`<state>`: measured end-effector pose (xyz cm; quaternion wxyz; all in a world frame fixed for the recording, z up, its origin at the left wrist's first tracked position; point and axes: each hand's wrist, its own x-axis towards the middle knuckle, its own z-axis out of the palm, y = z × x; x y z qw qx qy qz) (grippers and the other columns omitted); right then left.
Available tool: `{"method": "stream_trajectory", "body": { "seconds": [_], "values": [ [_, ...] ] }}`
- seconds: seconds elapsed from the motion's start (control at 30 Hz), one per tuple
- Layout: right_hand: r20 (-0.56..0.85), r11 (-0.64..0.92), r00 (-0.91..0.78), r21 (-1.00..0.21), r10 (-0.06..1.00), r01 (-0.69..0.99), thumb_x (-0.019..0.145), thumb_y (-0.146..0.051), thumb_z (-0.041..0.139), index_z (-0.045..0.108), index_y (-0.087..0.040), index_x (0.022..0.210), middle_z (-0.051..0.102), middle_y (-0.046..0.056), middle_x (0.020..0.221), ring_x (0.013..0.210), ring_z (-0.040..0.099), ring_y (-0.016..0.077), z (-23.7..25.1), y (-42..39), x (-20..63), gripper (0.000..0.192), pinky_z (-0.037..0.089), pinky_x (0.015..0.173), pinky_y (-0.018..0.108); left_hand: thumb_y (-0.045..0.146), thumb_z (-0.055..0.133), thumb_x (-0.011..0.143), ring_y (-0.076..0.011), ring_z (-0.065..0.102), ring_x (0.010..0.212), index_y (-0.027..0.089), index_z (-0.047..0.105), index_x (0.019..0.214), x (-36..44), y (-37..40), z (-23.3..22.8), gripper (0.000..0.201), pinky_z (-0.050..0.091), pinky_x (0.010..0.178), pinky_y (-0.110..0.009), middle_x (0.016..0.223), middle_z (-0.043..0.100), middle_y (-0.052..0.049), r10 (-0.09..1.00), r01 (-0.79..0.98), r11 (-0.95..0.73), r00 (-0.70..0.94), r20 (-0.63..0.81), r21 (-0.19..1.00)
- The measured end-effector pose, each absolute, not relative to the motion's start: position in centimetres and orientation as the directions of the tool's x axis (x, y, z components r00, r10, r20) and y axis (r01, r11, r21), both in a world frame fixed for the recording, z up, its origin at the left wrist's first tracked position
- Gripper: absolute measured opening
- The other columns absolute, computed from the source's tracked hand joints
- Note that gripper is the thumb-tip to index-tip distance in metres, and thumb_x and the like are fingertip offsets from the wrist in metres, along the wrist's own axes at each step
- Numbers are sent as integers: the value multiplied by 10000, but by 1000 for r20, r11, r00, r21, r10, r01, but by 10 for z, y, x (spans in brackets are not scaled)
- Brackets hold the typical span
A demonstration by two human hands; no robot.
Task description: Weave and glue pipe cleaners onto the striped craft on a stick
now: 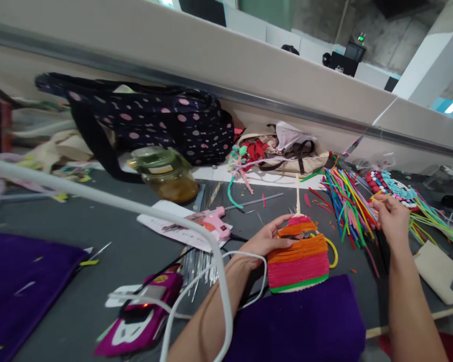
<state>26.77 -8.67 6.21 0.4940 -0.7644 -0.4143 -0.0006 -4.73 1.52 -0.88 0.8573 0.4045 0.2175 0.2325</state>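
While the left hand (pixel 267 238) clamps the striped craft panel (pixel 298 270) right of centre, apparently for steadiness, the right hand (pixel 393 218) hovers beside coloured strips (pixel 347 208) farther right, its grip unclear.

I'm holding striped piece (pixel 299 269) upright | pink/orange bands, green near bottom | colored strips (pixel 347 208) lying heaped, right of it

Rough, ridged panel (pixel 298 269); smooth matt cloth (pixel 298 324).
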Motion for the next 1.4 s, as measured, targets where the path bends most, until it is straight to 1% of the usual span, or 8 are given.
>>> {"method": "stream_trajectory", "body": {
  "seconds": [0.17, 0.37, 0.53, 0.7, 0.83, 1.0, 1.23, 1.4],
  "values": [
    [458, -307, 586, -547, 668, 778, 824, -400, 526, 676, -181, 758, 646, 24, 591, 531, 553, 168, 79, -73, 283, 273, 410, 579, 278, 172, 845, 584, -220, 690, 921, 165, 499, 1286, -47, 11, -7, 782, 483, 855, -322, 946, 741, -106, 579, -232, 537, 801, -154, 811],
    [311, -434, 512, -290, 800, 853, 838, -284, 511, 692, -203, 816, 704, 39, 782, 738, 629, 195, 57, -38, 284, 199, 388, 624, 262, 202, 846, 592, -207, 682, 867, 134, 613, 1165, -49, 11, -3, 622, 475, 828, -302, 942, 742, -109, 535, -181, 508, 832, -144, 842],
    [219, -509, 512, -71, 831, 858, 839, -236, 531, 704, -223, 855, 696, 46, 880, 848, 632, 202, 37, -15, 281, 174, 372, 628, 258, 188, 835, 616, -182, 677, 852, 132, 634, 1123, -50, 13, -5, 548, 463, 825, -277, 932, 744, -95, 519, -159, 471, 845, -126, 868],
    [231, -569, 556, -13, 799, 822, 860, -229, 512, 670, -171, 1034, 655, 135, 1026, 937, 616, 242, 24, -7, 289, 242, 405, 697, 293, 195, 833, 617, -184, 678, 848, 144, 647, 1096, -50, 14, -7, 516, 459, 830, -287, 912, 747, -86, 514, -150, 471, 847, -132, 869],
    [175, -564, 553, 15, 814, 826, 858, -218, 522, 684, -175, 925, 674, 112, 917, 866, 630, 224, 17, -6, 296, 180, 413, 693, 285, 203, 835, 610, -191, 677, 836, 146, 648, 1110, -50, 14, -8, 537, 459, 821, -291, 873, 745, -74, 515, -133, 464, 845, -144, 876],
    [218, -550, 536, 6, 816, 835, 898, -243, 477, 647, -181, 1048, 654, 111, 1002, 901, 617, 219, 19, -6, 294, 235, 417, 722, 290, 197, 819, 636, -188, 678, 847, 151, 634, 1128, -50, 13, -6, 528, 461, 814, -283, 900, 744, -80, 508, -121, 468, 847, -155, 876],
    [146, -458, 441, 120, 886, 881, 869, -249, 530, 707, -166, 852, 671, 133, 922, 876, 629, 240, 23, -4, 278, 197, 417, 674, 288, 183, 813, 643, -184, 682, 839, 141, 615, 1137, -50, 12, -4, 533, 471, 798, -279, 919, 744, -87, 514, -117, 491, 839, -178, 863],
    [187, -523, 505, 58, 843, 850, 864, -281, 504, 710, -179, 835, 692, 117, 851, 823, 642, 240, 31, -5, 287, 232, 392, 626, 284, 203, 804, 661, -193, 689, 846, 134, 610, 1141, -50, 12, -3, 522, 482, 802, -285, 925, 746, -101, 528, -132, 495, 831, -176, 859]
  ]
}}
